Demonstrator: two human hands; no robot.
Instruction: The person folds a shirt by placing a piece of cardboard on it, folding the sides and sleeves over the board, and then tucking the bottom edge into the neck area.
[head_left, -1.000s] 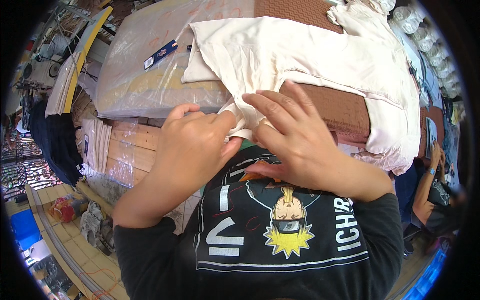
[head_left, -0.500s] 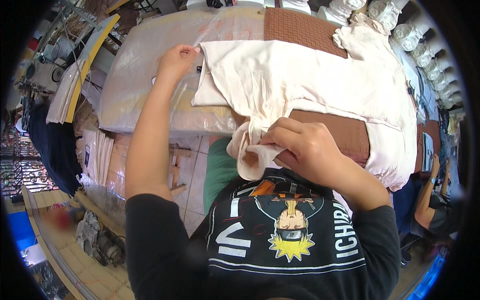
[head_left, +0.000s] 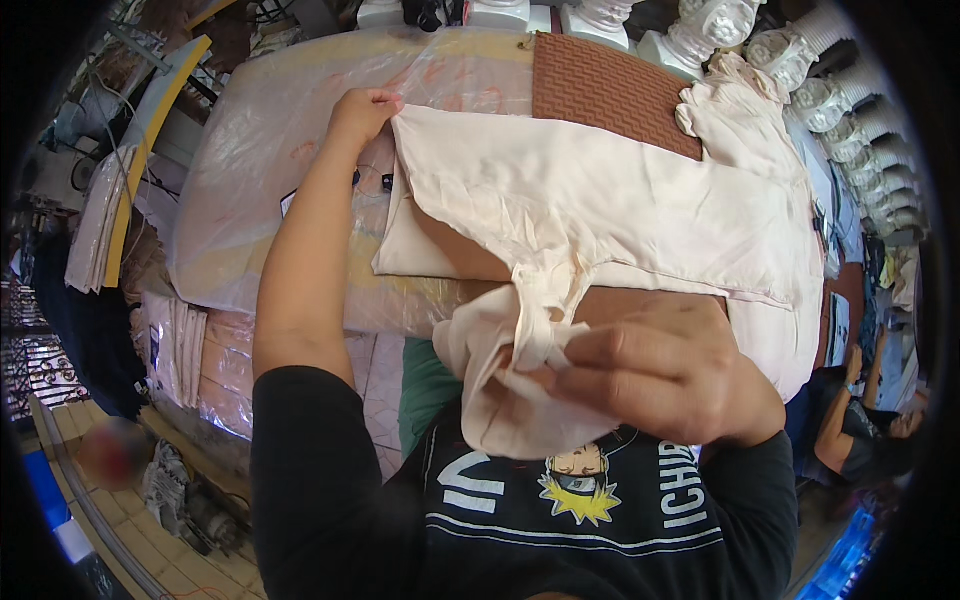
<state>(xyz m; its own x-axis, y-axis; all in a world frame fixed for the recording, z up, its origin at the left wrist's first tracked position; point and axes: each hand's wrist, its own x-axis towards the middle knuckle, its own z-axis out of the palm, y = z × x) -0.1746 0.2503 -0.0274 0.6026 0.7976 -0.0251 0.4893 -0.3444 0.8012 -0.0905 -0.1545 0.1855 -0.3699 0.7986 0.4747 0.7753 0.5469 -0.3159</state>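
A long cream garment lies spread over a brown textured mat and a plastic-wrapped surface. At its far left corner, my left hand pinches the cloth edge between thumb and fingers. My right hand, a little blurred, grips a gathered, cuff-like end of the garment close to my chest. That end is lifted off the surface, and its cloth loops open into a loose ring. Creases run from it back to the flat part. Which kind of garment this is, I cannot tell.
Clear plastic covers the left of the work surface. Bunched cream cloth lies at the far right. Beyond the far and right edges stand white ornate pedestals. Another person is at the right; dark cloth hangs at the left.
My right hand has drawn the gathered end nearer my body and slightly right, so that part stretches longer. The left hand still pinches its corner. The whole view has shifted slightly.
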